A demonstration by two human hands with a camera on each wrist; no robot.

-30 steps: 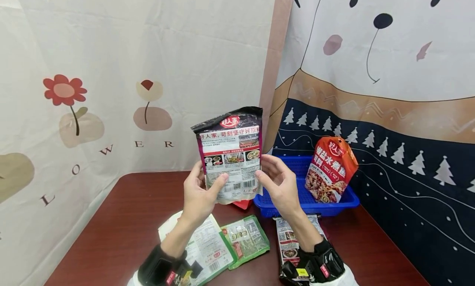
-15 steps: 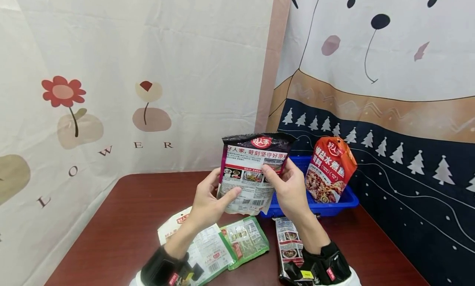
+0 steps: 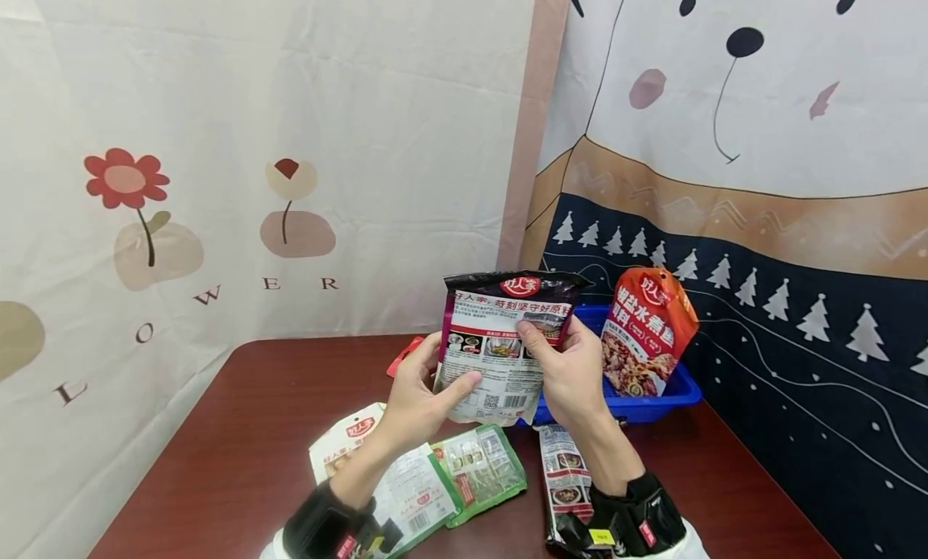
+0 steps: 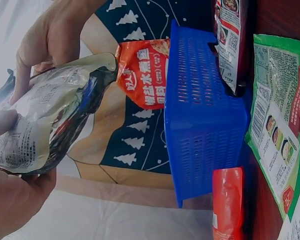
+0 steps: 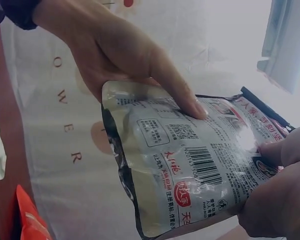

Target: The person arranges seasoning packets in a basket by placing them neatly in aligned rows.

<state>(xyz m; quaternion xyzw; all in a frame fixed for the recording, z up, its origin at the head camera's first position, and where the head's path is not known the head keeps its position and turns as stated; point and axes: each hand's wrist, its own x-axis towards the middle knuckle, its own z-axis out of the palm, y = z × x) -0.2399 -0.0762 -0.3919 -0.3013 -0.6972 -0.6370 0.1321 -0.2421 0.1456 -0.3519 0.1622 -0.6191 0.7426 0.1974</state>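
Black-topped pouch (image 3: pixel 500 345) has shifted to the person's right and dropped a little compared with a second ago; it hung then nearer the middle of the far edge of the surface (image 3: pixel 239 430). Now it is held raised, back label toward the wearer, slightly tilted, hiding the left part of the blue basket (image 3: pixel 656 410) as seen from the head. Left hand (image 3: pixel 424 394): fingers grip the pouch's left side low down, thumb flat on the printed face. Right hand (image 3: pixel 573 374): fingers curled behind the opposite side, thumb pressed across the label higher up. Basket sits toward the far right corner; an orange-red pouch (image 3: pixel 648 333) leans upright inside it. Red packet (image 3: pixel 402 356) by the far edge, left of the basket, mostly hidden behind the hand and pouch. Green packet (image 3: pixel 480 470) lies flat mid-surface; just left of it, toward the near edge, a white-and-green pouch (image 3: pixel 420 486), partly covered by the left forearm. Nearer the right edge, a dark pouch (image 3: pixel 569 478) lies lengthwise in front of the basket, partly under the right forearm. Black bands (image 3: pixel 638 511) on both wrists.
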